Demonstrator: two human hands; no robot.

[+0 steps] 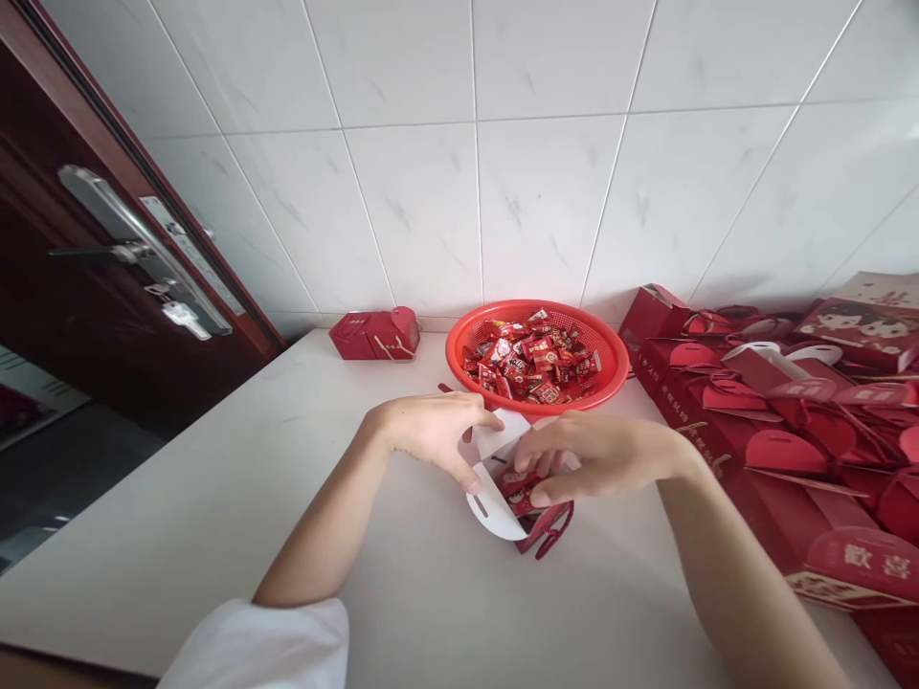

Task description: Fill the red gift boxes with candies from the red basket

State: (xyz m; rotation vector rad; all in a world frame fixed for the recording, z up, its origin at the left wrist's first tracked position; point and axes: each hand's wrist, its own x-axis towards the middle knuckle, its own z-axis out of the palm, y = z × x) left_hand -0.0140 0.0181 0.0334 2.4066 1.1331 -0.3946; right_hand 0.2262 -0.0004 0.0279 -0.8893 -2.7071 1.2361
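Note:
A small red box with white inner flaps stands open on the white table, with red-wrapped candies inside. My left hand is at the box's left side, thumb on a white flap and fingers curled round the edge. Over the right part of the opening is my right hand, its fingers bent down into the box; whether they hold a candy is hidden. Just behind the box sits a red plastic basket of wrapped candies.
A closed red box with a rope handle stands by the tiled wall at the back left. Many red boxes are piled on the right. At the far left is a dark red door with keys in its lock.

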